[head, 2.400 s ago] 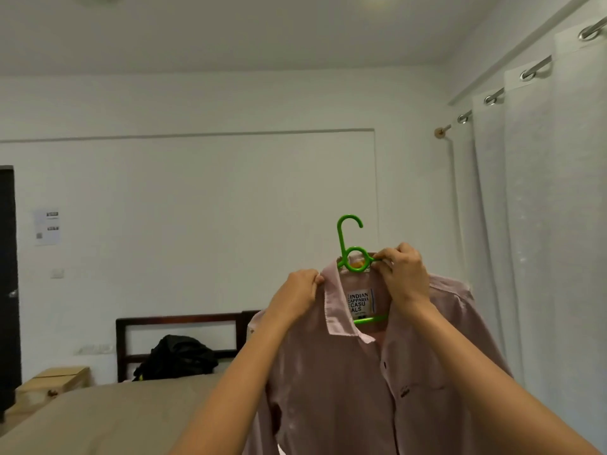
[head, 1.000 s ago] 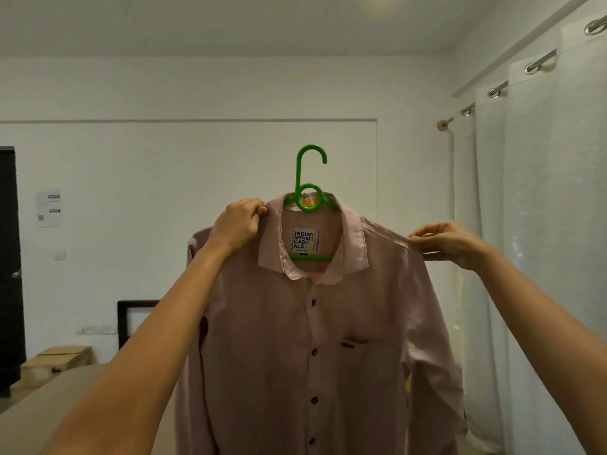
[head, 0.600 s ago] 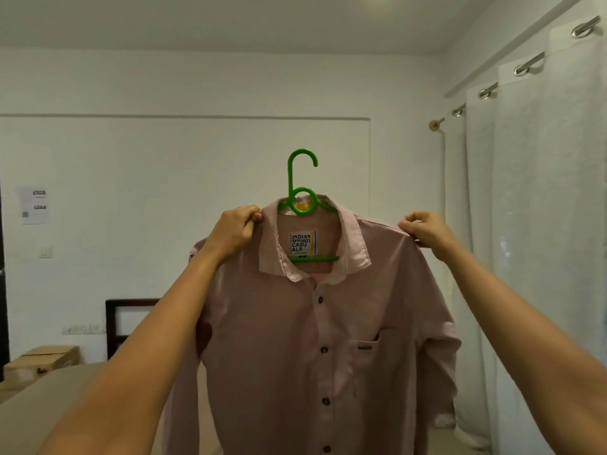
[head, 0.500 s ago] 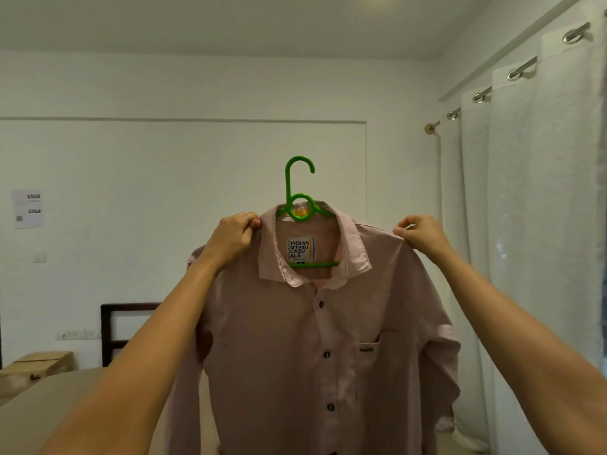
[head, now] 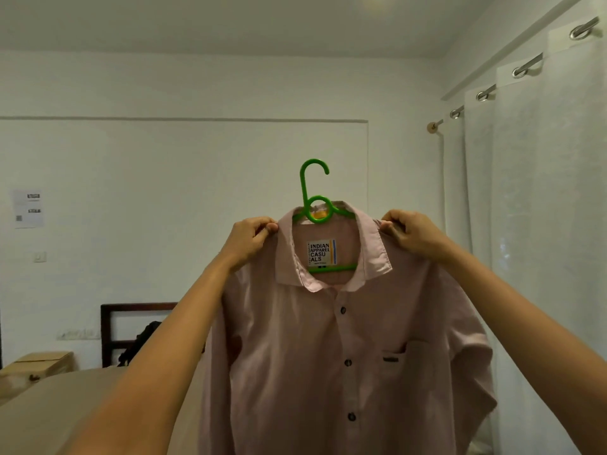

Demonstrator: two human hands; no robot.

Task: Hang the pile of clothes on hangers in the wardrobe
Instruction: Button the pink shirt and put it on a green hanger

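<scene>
Two bare forearms reach up and forward from the bottom of the view. The left hand pinches the left shoulder of a pink button-up shirt just beside the collar, fingers curled on the cloth. The right hand grips the opposite shoulder the same way, at about the same height.

The shirt faces the person, buttoned, with its chest pocket toward their right and its sleeves hanging at its sides. A green hanger is already inside it. Its lower bar shows through the open neck beneath the label. Its hook stands upright above the collar, midway between the two hands and higher than both, with the open side turned to the person's right. The hanger's long axis runs side to side, from one hand to the other.

Neither hand touches the hook, and both look equally placed to take it. Shifting one grip to the hook is probably what the next move needs before the shirt can go on a rail.

Beyond, low on the left, are a tan bed, a cardboard box and a dark headboard with a black bag in front of it. White curtains hang along the right. No wardrobe is in view.
</scene>
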